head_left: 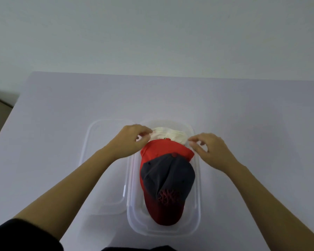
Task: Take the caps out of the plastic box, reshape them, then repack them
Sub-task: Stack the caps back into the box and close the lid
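The box [198,196] stands on the table [62,115] straight in front of the person, long side running away from them, so both arms reach it evenly. Its lid [101,178] lies flat just to the left, its right edge at or under the box wall, out of the way yet close for closing. Three caps lie in the box in a row, each overlapping the next, which is how they fit in so narrow a space: the grey cap [169,174] nearest, its red brim pointing at the person, the red cap [167,149] tucked partly under it, and the white cap [169,135] at the far end, mostly covered by the red one. The left hand [129,140] is at the far left corner, thumb and curled fingers pinching the white cap's left edge. The right hand [210,147] mirrors it at the far right, fingertips narrowed onto the cap's right edge; a bit of white shows between them, so I judge it a pinch too. Gripping both sides keeps the soft crown from folding as it moves. Whether the cap is being lifted out or settled back in, I cannot tell. A dark sleeve [16,236] shows at the lower left
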The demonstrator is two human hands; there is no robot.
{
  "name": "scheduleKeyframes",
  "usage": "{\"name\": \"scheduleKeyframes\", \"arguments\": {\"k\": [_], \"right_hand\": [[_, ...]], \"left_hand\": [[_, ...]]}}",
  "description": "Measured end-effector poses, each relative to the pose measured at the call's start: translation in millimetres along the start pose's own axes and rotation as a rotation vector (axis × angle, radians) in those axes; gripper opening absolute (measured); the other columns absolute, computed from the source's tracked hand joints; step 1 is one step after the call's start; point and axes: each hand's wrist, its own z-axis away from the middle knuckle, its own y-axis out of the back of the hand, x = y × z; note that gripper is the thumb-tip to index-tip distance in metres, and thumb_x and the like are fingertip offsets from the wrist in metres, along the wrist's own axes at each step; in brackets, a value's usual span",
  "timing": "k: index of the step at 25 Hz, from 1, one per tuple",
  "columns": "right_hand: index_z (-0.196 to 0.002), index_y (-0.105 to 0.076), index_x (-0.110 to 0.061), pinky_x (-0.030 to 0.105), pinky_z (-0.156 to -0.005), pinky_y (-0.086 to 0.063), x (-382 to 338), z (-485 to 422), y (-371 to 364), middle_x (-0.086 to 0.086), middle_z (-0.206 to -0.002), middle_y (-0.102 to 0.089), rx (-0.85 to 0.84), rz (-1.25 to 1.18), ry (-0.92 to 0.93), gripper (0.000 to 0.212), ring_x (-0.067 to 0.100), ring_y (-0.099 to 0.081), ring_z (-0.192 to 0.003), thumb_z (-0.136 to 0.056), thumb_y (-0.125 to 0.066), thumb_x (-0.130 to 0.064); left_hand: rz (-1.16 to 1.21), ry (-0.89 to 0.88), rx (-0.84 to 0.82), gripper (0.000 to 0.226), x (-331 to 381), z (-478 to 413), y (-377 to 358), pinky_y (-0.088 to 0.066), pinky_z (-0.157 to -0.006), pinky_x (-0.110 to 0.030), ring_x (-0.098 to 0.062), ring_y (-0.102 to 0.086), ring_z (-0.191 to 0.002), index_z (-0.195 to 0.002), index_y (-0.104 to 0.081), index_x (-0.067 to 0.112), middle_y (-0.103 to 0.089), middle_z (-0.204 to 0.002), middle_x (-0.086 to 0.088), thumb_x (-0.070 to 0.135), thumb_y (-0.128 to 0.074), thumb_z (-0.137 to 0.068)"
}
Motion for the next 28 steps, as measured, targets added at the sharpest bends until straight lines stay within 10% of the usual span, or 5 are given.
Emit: {"name": "scheduleKeyframes", "arguments": {"k": [3, 9, 16, 23, 28], "right_hand": [[-0.102, -0.061, -0.029, 0.037, -0.09, -0.034, -3.0, 14.1, -13.9, -0.011, -0.09, -0.061, -0.219, 0.233, 0.013, 0.066, 0.013, -0.048, -0.093, -0.074, -0.017, -0.069], [-0.108, -0.058, -0.03, 0.04, -0.084, -0.03, -15.0, -12.6, -31.8, -0.005, -0.097, -0.064, -0.135, 0.395, -0.124, 0.036, 0.022, -0.048, -0.102, -0.087, -0.046, -0.057], [-0.107, -0.064, -0.029, 0.039, -0.089, -0.044, -9.5, 44.9, -20.5, -0.017, -0.1, -0.063, 0.043, -0.091, -0.114, 0.051, 0.011, -0.053, -0.095, -0.083, -0.033, -0.061], [-0.097, -0.06, -0.029, 0.033, -0.086, -0.021, -36.2, 53.8, -43.4, -0.015, -0.082, -0.055, -0.043, 0.212, -0.186, 0.037, 0.011, -0.047, -0.094, -0.085, -0.045, -0.06], [-0.129, -0.048, -0.023, 0.037, -0.095, -0.037, -34.7, 63.6, -61.8, -0.004, -0.12, -0.062, 0.111, 0.172, -0.093, 0.049, 0.019, -0.056, -0.11, -0.091, -0.035, -0.05]], "left_hand": [[-0.044, 0.033, -0.233, 0.029, -3.8, 16.4, -8.0, -0.047, -0.087, -0.027, -0.012, -0.06, -0.095, -0.118, -0.058, 0.018, -0.066, -0.104, 0.004, 0.031, -0.053, -0.093], [-0.533, 0.219, -0.069, 0.033, -6.6, 0.4, -31.3, -0.035, -0.086, -0.036, -0.024, -0.049, -0.106, -0.114, -0.053, 0.016, -0.067, -0.104, -0.001, 0.041, -0.043, -0.094], [0.046, 0.063, 0.18, 0.037, 13.5, 61.8, -33.3, -0.035, -0.082, -0.017, -0.013, -0.052, -0.095, -0.12, -0.057, 0.018, -0.066, -0.102, 0.006, 0.034, -0.046, -0.089], [-0.272, 0.099, 0.025, 0.033, -4.0, 64.3, -49.7, -0.043, -0.077, -0.037, -0.024, -0.057, -0.086, -0.104, -0.063, 0.016, -0.068, -0.093, 0.002, 0.039, -0.043, -0.094], [-0.182, 0.08, 0.223, 0.047, 7.0, 76.6, -74.7, -0.048, -0.096, -0.038, -0.031, -0.058, -0.107, -0.126, -0.054, 0.006, -0.062, -0.119, -0.013, 0.033, -0.031, -0.095]]}}
